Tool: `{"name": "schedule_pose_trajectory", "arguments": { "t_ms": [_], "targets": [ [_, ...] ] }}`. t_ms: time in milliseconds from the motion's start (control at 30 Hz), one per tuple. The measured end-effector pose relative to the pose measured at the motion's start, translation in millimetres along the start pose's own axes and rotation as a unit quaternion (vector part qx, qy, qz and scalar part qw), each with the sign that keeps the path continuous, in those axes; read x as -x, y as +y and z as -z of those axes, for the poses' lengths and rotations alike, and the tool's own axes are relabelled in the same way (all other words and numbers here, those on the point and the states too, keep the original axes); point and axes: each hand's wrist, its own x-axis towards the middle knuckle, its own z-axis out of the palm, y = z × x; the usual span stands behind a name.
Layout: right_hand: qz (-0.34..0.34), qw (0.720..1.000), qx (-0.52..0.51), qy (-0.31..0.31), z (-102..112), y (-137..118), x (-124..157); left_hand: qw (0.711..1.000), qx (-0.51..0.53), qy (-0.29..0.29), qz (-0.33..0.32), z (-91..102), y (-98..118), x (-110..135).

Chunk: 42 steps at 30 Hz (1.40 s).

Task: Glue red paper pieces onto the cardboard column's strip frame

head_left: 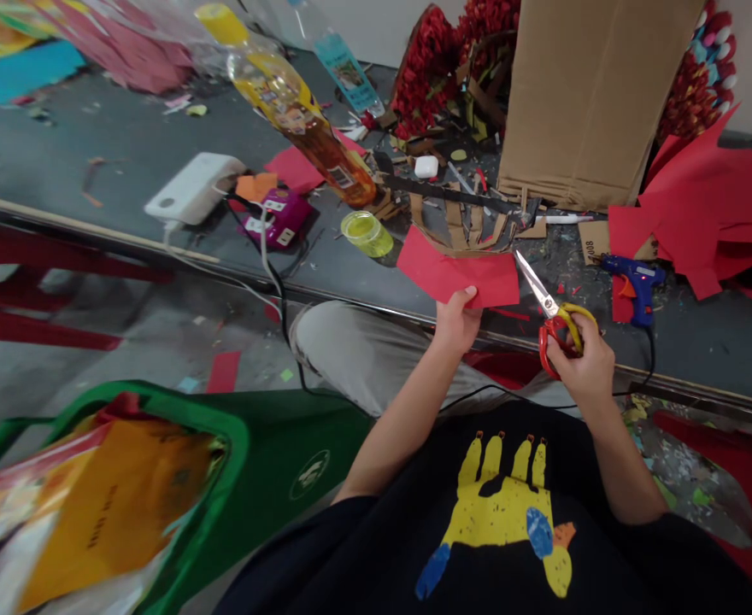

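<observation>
My left hand (459,323) pinches the lower edge of a piece of red paper (466,278), thumb on top, at the table's front edge. Right of it, my right hand (584,363) has its fingers in the handles of a pair of scissors (559,316), one handle red and one yellow. The scissors' tips point up and left, just beside the paper's right edge, with the blades nearly together. Behind the paper lies a strip of cut cardboard (462,226) with upright tabs; its lower edge meets the paper.
A blue glue gun (636,286) lies right of the scissors, its cord trailing over the edge. Left stand a small yellow-green cup (367,232), a tea bottle (299,120) and a purple power adapter (279,218). A cardboard box (594,94) rises behind; a green bin (235,427) is lower left.
</observation>
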Motion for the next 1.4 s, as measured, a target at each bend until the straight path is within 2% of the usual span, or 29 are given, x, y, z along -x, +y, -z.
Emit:
{"name": "schedule_pose_trajectory", "arguments": {
  "t_ms": [400, 767, 900, 1033, 1267, 1400],
  "targets": [
    [0.013, 1.000, 0.018, 0.003, -2, 2, 0, 1.000, 0.017, 0.016, 0.008, -1.4, 1, 1],
    [0.022, 0.997, 0.076, 0.018, -11, 8, 5, 1.000, 0.004, -0.001, 0.008, 1.9, -1, -1],
    [0.046, 0.992, 0.111, 0.048, -15, 9, 6, 1.000, 0.016, 0.005, 0.005, 1.0, 0, 1],
    [0.062, 0.991, 0.098, 0.062, -16, 10, 7, 1.000, 0.010, 0.005, 0.005, 0.4, 0, 1],
    [0.047, 0.995, 0.065, 0.054, -15, 8, 10, 1.000, 0.022, 0.006, -0.003, -1.7, -1, 2],
    [0.009, 0.996, 0.055, 0.066, -11, 12, 7, 0.999, 0.035, 0.002, -0.001, -1.7, 0, 2]
  ]
}}
